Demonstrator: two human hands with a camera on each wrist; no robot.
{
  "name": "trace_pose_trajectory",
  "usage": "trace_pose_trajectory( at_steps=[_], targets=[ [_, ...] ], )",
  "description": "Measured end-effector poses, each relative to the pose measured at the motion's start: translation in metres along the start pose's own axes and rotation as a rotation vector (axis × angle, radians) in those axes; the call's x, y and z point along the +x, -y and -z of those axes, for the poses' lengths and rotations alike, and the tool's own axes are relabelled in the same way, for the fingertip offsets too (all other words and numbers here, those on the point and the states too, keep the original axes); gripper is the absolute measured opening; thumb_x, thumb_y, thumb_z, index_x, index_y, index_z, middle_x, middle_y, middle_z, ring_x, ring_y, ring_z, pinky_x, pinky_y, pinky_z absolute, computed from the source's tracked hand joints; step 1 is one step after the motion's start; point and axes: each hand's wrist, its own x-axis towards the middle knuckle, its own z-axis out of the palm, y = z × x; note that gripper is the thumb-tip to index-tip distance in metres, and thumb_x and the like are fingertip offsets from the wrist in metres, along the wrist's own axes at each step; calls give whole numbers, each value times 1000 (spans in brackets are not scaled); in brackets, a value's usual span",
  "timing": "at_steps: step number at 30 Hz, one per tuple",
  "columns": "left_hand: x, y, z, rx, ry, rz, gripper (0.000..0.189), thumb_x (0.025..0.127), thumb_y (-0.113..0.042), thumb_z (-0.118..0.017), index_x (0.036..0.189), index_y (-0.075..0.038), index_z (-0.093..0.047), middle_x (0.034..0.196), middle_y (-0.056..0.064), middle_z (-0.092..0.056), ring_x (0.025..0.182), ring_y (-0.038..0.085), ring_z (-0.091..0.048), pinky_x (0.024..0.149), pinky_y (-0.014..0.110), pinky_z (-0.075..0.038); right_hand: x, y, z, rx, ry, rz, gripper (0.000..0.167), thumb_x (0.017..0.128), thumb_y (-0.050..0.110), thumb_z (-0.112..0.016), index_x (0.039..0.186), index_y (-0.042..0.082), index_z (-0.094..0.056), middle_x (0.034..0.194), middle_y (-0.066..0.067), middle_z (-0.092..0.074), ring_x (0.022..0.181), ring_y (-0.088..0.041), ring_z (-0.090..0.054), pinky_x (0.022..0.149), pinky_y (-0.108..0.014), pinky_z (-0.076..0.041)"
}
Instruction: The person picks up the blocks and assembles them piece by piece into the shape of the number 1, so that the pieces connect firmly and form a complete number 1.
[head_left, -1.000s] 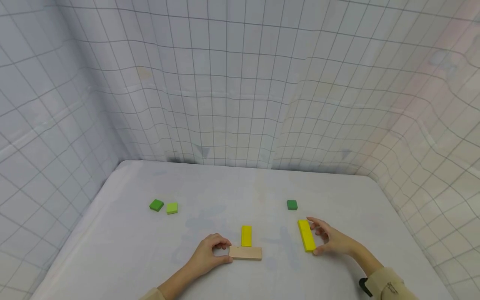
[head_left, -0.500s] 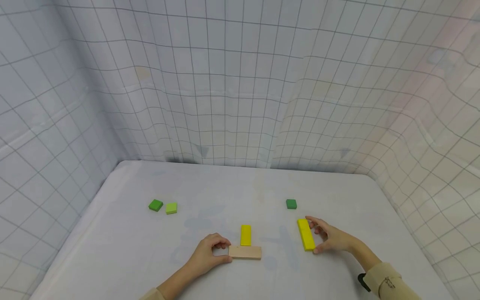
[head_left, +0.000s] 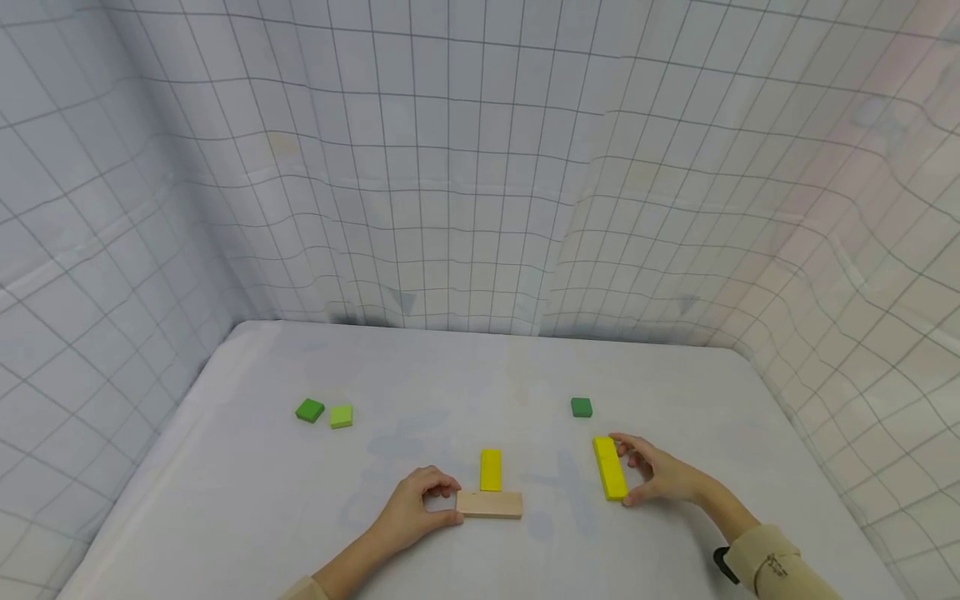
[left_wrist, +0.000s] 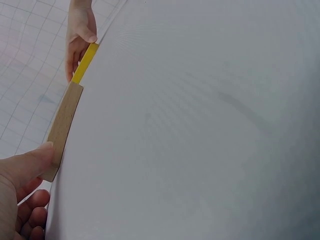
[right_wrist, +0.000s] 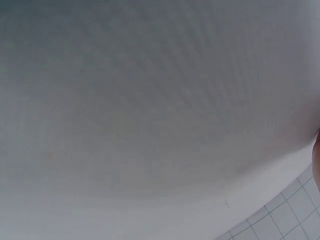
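Note:
A plain wooden block (head_left: 489,505) lies crosswise on the white tabletop near the front middle. My left hand (head_left: 415,510) pinches its left end between thumb and fingers, and the left wrist view has the thumb on the wood too. Just behind that block, a shorter yellow block (head_left: 491,470) points away from me, its near end against or very close to the wood. To the right, my right hand (head_left: 663,475) holds a longer yellow block (head_left: 611,468) lengthwise, thumb at the near end and fingertip at the far end. The right wrist view catches only a sliver of skin.
Two small square blocks, one green (head_left: 310,410) and one lime (head_left: 341,416), lie at the left. A dark green square block (head_left: 581,407) sits behind the longer yellow block. Grid-patterned white curtains (head_left: 480,208) enclose the table (head_left: 420,367) at the back and sides.

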Motion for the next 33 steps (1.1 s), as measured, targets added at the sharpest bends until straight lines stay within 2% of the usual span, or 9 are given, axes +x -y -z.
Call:
trace_pose_trajectory(
  at_steps=[12, 23, 29, 33],
  targets=[
    [0, -2, 1, -1, 13, 13, 30, 67, -30, -80, 91, -17, -66, 78, -10, -54, 76, 7, -46, 70, 23, -42, 0, -1, -4, -32, -46, 42, 85, 69, 19, -79, 137, 4, -30, 110, -10, -39, 92, -17, -38, 70, -22, -34],
    [0, -3, 1, -2, 13, 19, 30, 67, -28, -80, 91, -17, -66, 78, -9, -55, 75, 7, -46, 70, 23, -42, 1, 3, -4, -55, -54, 96, 83, 70, 20, -78, 136, 3, -30, 106, -9, -41, 90, -17, -42, 69, -23, -36],
    [0, -3, 1, 0, 12, 20, 30, 67, -27, -80, 91, -16, -67, 78, -9, -55, 75, 7, -46, 69, 23, -42, 6, 9, -5, -82, -80, 80, 84, 70, 22, -77, 136, 5, -29, 108, -7, -43, 91, -18, -45, 72, -23, -38],
    [0, -3, 2, -1, 15, 19, 30, 67, -28, -80, 91, -16, -66, 79, -10, -54, 76, 7, -46, 70, 23, -42, 15, 19, -7, -82, -97, 125, 85, 70, 22, -77, 137, 3, -28, 109, -8, -43, 92, -21, -46, 74, -24, -40]
  ],
)
